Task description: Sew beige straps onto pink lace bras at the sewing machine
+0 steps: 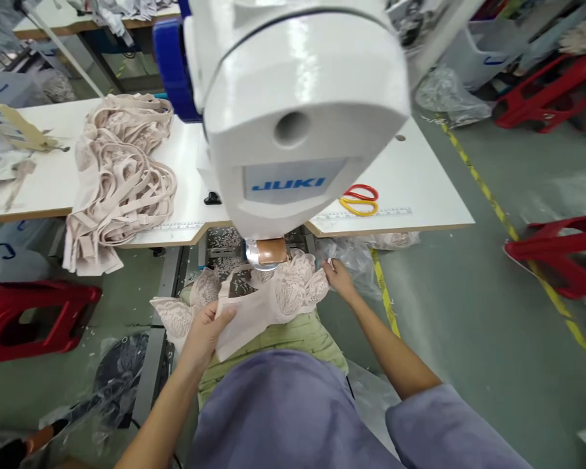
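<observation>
A pale pink lace bra [293,286] is spread over my lap, just below the head of a white sewing machine [303,130]. My left hand [209,332] is closed on the smooth band of the bra, thumb on top. On the other side, my right hand [338,277] pinches the edge of the bra beside a lace cup. More lace cups lie to the left of my left hand, partly behind it. The machine's needle area is hidden behind its head.
A heap of pale pink straps and bands [122,169] hangs over the table's [420,176] front edge at left. Scissors with red and yellow handles [360,200] lie at right. Red stools [561,254] stand on the floor to both sides. A plastic bag [452,98] sits at far right.
</observation>
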{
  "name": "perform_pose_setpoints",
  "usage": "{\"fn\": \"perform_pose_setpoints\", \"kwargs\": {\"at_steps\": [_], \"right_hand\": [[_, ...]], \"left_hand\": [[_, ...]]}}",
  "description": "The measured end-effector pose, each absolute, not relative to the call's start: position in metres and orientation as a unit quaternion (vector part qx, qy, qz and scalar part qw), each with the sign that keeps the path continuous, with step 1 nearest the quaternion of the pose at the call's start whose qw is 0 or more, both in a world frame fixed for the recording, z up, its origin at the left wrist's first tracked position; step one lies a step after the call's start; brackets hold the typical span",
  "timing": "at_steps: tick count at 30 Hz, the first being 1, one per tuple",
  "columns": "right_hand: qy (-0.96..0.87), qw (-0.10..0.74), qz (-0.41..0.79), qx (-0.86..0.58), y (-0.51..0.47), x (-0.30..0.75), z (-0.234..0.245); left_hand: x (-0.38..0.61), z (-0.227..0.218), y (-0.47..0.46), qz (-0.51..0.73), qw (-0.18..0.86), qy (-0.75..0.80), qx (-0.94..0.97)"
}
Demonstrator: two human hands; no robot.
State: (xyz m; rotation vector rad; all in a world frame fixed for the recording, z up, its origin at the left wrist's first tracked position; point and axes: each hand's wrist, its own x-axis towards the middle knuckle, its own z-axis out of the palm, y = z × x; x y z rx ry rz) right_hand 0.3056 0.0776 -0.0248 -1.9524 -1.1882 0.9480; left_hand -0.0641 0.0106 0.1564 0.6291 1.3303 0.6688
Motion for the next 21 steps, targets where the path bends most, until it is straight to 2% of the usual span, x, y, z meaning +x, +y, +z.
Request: {"fn": "perform_pose_setpoints", "kwargs": {"at_steps": [2,4,8,9,10,12,13,14,16,18,20,21], "right_hand": [[-0.444,0.34,0.344,-0.754,0.068,0.316,-0.005],[-0.439,0.347,0.355,-0.749,0.053,0.319,0.021],[-0.427,0.353,0.443,-0.705,0.013,0.283,0.07],[-0.424,0.357,0.477,-0.683,0.005,0.269,0.081],[-0.42,0.363,0.52,-0.649,-0.002,0.257,0.089],[-0.46,0.369,0.562,-0.58,-0.004,0.24,0.103],[-0.495,0.364,0.564,-0.551,0.001,0.239,0.109],[-0.534,0.357,0.547,-0.537,0.011,0.243,0.114],[-0.589,0.343,0.459,-0.569,0.044,0.264,0.127],[-0.605,0.325,0.307,-0.659,0.092,0.291,0.142],[-0.625,0.262,0.156,-0.718,0.147,0.31,0.158],[-0.632,0.249,0.14,-0.72,0.176,0.313,0.166]], "left_hand": [[-0.084,0.153,0.031,0.238,0.622,0.646,0.374],[-0.096,0.148,0.055,0.171,0.476,0.71,0.49],[-0.053,0.138,0.076,0.179,0.289,0.724,0.6],[-0.031,0.136,0.071,0.177,0.303,0.667,0.657],[-0.007,0.133,0.062,0.182,0.367,0.585,0.7],[0.032,0.127,0.043,0.153,0.55,0.446,0.689],[0.045,0.123,0.034,0.136,0.62,0.426,0.645],[0.053,0.119,0.029,0.126,0.635,0.419,0.636],[0.057,0.114,0.025,0.114,0.656,0.415,0.62],[0.051,0.112,0.029,0.109,0.67,0.409,0.609],[0.047,0.114,0.032,0.11,0.685,0.411,0.592],[0.046,0.116,0.033,0.116,0.687,0.416,0.585]]}}
